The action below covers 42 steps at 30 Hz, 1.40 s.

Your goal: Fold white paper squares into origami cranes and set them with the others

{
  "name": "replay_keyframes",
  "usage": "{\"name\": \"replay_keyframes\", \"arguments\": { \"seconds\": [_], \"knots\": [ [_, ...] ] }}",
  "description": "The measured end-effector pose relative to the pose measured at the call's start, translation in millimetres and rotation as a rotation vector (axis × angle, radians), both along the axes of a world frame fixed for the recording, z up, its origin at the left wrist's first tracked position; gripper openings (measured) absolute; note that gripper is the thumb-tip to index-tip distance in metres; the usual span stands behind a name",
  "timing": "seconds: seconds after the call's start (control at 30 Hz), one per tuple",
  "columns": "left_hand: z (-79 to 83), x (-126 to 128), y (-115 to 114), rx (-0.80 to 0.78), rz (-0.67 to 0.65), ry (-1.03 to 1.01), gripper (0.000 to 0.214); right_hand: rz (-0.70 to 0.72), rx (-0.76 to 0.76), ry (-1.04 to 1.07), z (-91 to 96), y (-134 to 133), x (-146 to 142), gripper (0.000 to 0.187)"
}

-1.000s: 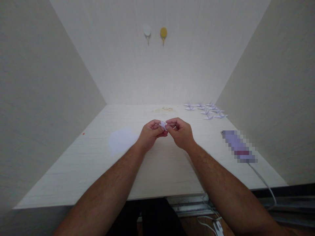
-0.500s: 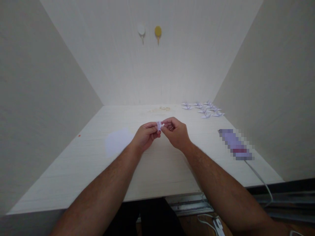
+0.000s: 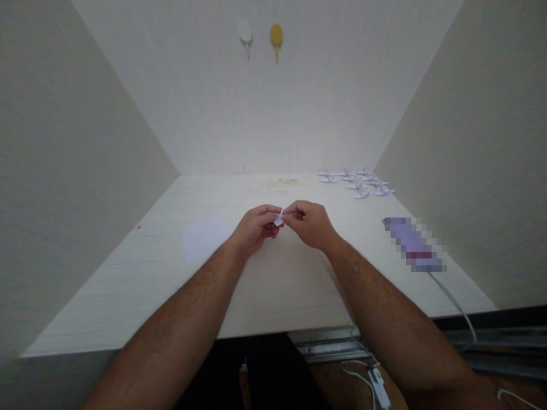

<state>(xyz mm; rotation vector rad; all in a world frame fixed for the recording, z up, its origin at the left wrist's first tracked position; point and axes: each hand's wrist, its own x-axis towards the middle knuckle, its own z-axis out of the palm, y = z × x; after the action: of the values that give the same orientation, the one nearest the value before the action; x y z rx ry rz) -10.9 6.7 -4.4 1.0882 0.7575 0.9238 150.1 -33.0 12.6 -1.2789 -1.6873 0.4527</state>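
Between my two hands is a small piece of folded white paper [image 3: 279, 220], held just above the middle of the table. My left hand [image 3: 256, 226] pinches its left side between thumb and fingers. From the other side, the thumb and fingertips of my right hand [image 3: 308, 223] close on the paper's right edge. My fingers cover part of the folds. Several finished white paper cranes [image 3: 362, 195] lie grouped at the table's back right. White paper [image 3: 205, 236] rests flat to the left, partly behind my left forearm.
A blurred-out phone-like device [image 3: 412, 245] with a white cable [image 3: 455, 307] lies on the table [image 3: 282, 296] at right. Walls enclose the back and both sides. A white hook [image 3: 245, 32] and a yellow hook [image 3: 276, 36] are on the back wall. A power strip [image 3: 379, 387] is below.
The folded paper has turned in my fingers and shows a different side. My right hand has shifted slightly right. The whole view has tilted a little downward on the wall hooks' side.
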Motion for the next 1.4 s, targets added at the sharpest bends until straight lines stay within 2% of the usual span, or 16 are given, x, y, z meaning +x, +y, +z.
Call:
{"name": "replay_keyframes", "arguments": {
  "seconds": [0.1,0.33,0.53,0.73,0.87,1.07,1.4],
  "knots": [
    [0.0,0.3,-0.3,0.000,0.033,0.028,0.020,-0.024,-0.049,-0.016,0.4,1.0,1.3,0.011],
    [2.3,-0.9,-1.0,0.008,0.026,0.011,0.024,-0.018,-0.058,-0.002,0.1,2.5,4.2,0.011],
    [-0.7,-0.9,0.0,0.057,0.048,-0.012,0.021,0.064,-0.175,0.180,-6.3,6.4,5.3,0.009],
    [-3.0,-2.0,0.5,0.084,0.012,-0.017,0.020,0.179,-0.308,0.448,-3.3,6.1,3.8,0.012],
    [-2.0,-1.2,-0.1,0.083,0.021,0.010,0.018,0.193,-0.355,0.505,-1.1,4.9,3.8,0.011],
    [-0.4,-0.9,0.8,0.059,0.068,0.023,0.016,0.231,-0.321,0.456,-1.0,4.2,5.2,0.018],
    [1.3,-3.7,1.0,0.009,-0.023,-0.024,0.017,0.265,-0.244,0.393,-4.0,5.6,8.4,0.020]
  ]
}}
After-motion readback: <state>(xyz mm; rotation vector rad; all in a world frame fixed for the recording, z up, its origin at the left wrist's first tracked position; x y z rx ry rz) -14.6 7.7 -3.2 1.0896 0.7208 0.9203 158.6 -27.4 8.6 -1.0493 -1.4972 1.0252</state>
